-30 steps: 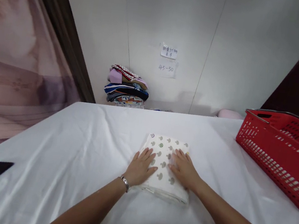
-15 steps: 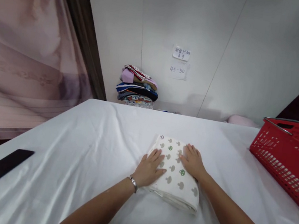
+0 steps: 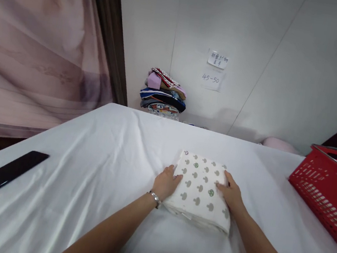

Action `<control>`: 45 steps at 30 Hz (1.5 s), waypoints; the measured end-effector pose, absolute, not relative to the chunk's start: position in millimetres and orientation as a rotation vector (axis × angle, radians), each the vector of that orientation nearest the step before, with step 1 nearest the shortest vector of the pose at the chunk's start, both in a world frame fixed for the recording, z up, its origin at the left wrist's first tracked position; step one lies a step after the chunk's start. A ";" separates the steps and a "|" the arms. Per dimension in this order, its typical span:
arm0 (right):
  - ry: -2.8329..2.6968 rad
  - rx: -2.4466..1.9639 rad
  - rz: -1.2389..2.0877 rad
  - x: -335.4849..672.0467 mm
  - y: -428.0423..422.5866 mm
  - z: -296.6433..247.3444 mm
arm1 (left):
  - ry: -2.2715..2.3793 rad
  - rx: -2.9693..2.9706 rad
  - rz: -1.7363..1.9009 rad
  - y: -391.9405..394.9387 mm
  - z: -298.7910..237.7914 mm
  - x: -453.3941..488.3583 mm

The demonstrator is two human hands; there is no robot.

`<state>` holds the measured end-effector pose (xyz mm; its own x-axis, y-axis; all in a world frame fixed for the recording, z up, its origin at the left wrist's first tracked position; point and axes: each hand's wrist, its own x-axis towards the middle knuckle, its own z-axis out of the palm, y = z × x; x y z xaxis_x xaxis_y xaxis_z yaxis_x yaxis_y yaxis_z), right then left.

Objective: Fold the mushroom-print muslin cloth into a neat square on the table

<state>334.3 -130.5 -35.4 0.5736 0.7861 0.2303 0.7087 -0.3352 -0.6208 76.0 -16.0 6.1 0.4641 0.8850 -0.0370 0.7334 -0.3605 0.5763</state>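
Note:
A folded white cloth [image 3: 199,186] with grey and green mushroom prints lies on the white-covered table [image 3: 111,168], directly in front of me. My left hand [image 3: 166,183], with a silver bracelet at the wrist, grips its left edge, thumb on top and fingers down the side. On the opposite edge, my right hand [image 3: 232,194] holds on the same way, its thumb resting on the print. The fingertips under the edges are partly hidden. Several layers show along the cloth's near side.
A red plastic basket [image 3: 329,193] stands on the table at the right. At the left lies a dark flat object [image 3: 6,174]. Behind the table are a stack of folded fabrics [image 3: 164,94] and a wall with paper notes [image 3: 212,80]. A pink curtain [image 3: 34,47] hangs at left.
My hands have gone from lying flat on top of the cloth to holding its left and right edges. The view has shifted and tilted slightly.

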 end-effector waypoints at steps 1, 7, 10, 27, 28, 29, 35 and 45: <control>-1.125 -2.082 0.150 339.1 -123.3 -30.9 | 1.339 2.171 0.390 -17.6 6.4 78.7; -1.304 -2.212 0.248 369.9 -97.0 -14.6 | 1.319 2.102 0.402 -30.7 3.9 84.7; -1.566 -2.311 0.068 368.5 -90.5 -3.8 | 1.291 2.099 0.436 -37.4 4.8 80.5; -1.992 -2.214 0.116 246.4 23.5 -1.7 | 1.286 2.110 0.370 -55.7 4.0 66.0; -1.996 -2.218 0.132 248.1 23.6 -1.9 | 1.287 2.114 0.362 -55.2 4.5 66.4; -2.001 -2.219 0.153 250.2 23.6 -0.9 | 1.286 2.117 0.354 -55.0 5.0 66.6; -1.965 -2.239 0.245 265.0 34.8 22.1 | 1.255 2.148 0.365 -56.7 5.6 66.0; -2.070 -2.446 0.353 246.9 93.2 37.1 | 1.243 2.163 0.389 -56.2 2.2 66.0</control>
<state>246.9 93.2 37.1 0.1528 0.9638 -0.2186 0.9817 -0.1734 -0.0786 66.0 -56.2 2.2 0.5168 0.8550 -0.0448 0.6768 -0.3759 0.6330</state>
